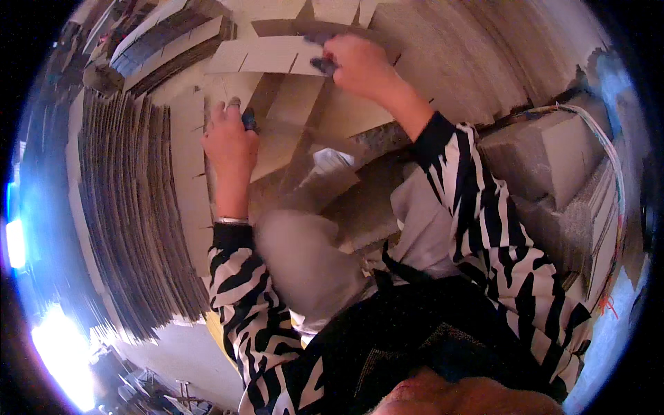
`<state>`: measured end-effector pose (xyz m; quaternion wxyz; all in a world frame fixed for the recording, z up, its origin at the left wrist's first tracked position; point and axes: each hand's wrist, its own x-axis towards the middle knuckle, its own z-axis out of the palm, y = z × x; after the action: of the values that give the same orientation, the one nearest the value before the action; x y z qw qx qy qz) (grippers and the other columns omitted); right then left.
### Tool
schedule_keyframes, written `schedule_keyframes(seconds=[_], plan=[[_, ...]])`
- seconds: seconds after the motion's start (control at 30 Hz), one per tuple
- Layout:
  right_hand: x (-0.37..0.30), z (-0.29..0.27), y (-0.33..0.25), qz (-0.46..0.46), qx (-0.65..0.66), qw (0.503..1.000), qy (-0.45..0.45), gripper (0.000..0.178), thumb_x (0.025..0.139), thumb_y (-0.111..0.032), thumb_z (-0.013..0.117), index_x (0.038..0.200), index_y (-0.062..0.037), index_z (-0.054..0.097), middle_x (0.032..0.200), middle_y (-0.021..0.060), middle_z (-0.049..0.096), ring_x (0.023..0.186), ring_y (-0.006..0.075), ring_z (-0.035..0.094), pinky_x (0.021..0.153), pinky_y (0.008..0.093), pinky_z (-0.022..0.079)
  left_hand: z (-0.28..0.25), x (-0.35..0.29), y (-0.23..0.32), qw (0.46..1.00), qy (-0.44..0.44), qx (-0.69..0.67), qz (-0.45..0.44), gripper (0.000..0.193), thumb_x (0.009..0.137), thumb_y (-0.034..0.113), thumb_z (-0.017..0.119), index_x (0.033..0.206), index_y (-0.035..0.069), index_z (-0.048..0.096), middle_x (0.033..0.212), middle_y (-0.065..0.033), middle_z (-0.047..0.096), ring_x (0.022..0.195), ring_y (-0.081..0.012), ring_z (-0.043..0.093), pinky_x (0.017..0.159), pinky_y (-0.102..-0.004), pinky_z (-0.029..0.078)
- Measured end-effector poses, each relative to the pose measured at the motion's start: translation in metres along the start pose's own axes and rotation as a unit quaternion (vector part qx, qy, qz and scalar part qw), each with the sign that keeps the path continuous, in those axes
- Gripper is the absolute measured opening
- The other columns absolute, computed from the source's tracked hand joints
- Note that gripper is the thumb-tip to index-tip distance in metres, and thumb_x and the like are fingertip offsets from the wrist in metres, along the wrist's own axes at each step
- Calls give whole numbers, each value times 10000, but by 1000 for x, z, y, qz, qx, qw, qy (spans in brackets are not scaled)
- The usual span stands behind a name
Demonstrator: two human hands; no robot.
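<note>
Stacked cardboard [131, 207] lined frame left. At upper centre, a slotted strip [266, 55], presumably light, stiff, best held endwise, was apparently pinched by the right hand [356, 66]; the left hand's [232, 142] grasp was indeterminable.

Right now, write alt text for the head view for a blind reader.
A person's right hand is at the right end of a slotted cardboard strip, while the left hand is lower and to the left. Stacked cardboard sheets line the left side.
</note>
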<state>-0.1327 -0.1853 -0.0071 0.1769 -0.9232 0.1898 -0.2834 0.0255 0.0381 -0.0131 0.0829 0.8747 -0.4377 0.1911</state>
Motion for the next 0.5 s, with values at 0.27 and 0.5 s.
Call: schedule_keyframes(seconds=[0.27,0.5], plan=[[29,-1,13,89,-206,970,-89,395,780,-320,653,1121,-126,620,1093,108,644,1045,322,566,863,463,437,34,43,13,965,-228,-78,-108,296,785,187,563,1057,75,598,1031,-166,662,991,-367,621,790,-481,502],[26,-30,64,154,65,986,3,351,791,-238,668,1060,-20,614,940,202,666,895,365,633,775,416,491,37,29,-29,963,-249,-43,-93,263,777,159,559,1013,56,614,1000,-187,664,975,-364,628,791,-482,495]])
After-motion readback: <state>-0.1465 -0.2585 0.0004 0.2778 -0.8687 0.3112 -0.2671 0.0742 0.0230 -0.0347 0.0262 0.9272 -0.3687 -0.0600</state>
